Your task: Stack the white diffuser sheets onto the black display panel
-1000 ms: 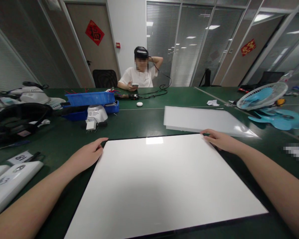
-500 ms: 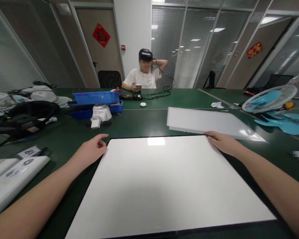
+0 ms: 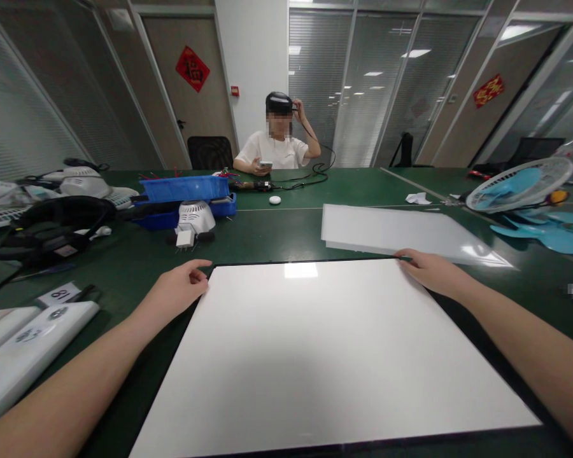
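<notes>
Directly in front of the person, a large white panel [image 3: 325,356] with a thin black border lies flat on the green table [image 3: 277,235], and its near edge comes close to the bottom of the view. The left hand [image 3: 174,292] is at the far left corner of the panel, loosely curled, with the thumb and the first finger touching the edge. I cannot tell if it really pinches the panel or only touches it. The right hand [image 3: 430,270] rests palm down on the far right corner, its fingers stretched out over the corner and not closed around anything. Just behind this hand lies a second white sheet [image 3: 401,232], flat and apart from the panel. To the left of the panel are long white flat pieces [image 3: 23,346] and a small label with the number 18 [image 3: 57,294]. Farther back on the left stand blue trays [image 3: 186,189], with a small white device [image 3: 195,219] in front of them. A light blue fan [image 3: 520,184] lies at the right edge. Across the table sits another person [image 3: 277,149] in a white shirt, with one hand raised to a headset.
</notes>
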{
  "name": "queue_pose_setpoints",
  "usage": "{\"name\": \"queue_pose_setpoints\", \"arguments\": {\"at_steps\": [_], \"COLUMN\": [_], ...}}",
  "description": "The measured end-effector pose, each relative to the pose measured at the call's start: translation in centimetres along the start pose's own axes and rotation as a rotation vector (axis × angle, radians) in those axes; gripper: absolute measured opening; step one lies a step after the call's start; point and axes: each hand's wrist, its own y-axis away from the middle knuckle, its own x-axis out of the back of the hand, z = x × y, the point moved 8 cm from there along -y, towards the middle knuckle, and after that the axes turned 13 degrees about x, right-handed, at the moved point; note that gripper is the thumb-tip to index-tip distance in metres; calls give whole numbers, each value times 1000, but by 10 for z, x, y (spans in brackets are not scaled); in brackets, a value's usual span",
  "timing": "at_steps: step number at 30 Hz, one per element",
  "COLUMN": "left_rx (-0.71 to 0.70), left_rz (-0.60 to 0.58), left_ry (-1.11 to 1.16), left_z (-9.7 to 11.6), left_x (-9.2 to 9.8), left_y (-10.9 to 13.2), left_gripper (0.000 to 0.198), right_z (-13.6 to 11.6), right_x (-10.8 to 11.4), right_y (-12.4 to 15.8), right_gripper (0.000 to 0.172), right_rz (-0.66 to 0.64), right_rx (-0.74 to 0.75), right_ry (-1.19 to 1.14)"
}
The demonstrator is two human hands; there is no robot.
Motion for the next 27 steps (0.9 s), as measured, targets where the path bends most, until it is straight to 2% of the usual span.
{"name": "queue_pose_setpoints", "arguments": {"at_steps": [11, 21, 24, 27], "left_rx": [-4, -2, -1, 0], "left_rz": [-9, 4, 7, 2], "left_ry": [15, 5, 12, 20], "left_z": [1, -1, -1, 0], "left_x": [-2, -2, -2, -2], "left_y": [-1, -2, -2, -1], "left_gripper": [60, 59, 58, 58], "right_z": [-3, -6, 4, 25], "right_x": [-2, 0, 3, 9], "right_y": [0, 0, -2, -4], "right_gripper": [48, 42, 42, 46], "right_rz": [-44, 18, 32, 101], "right_rx": [-37, -19, -47, -44], "right_ry": [27, -29, -20, 77]}}
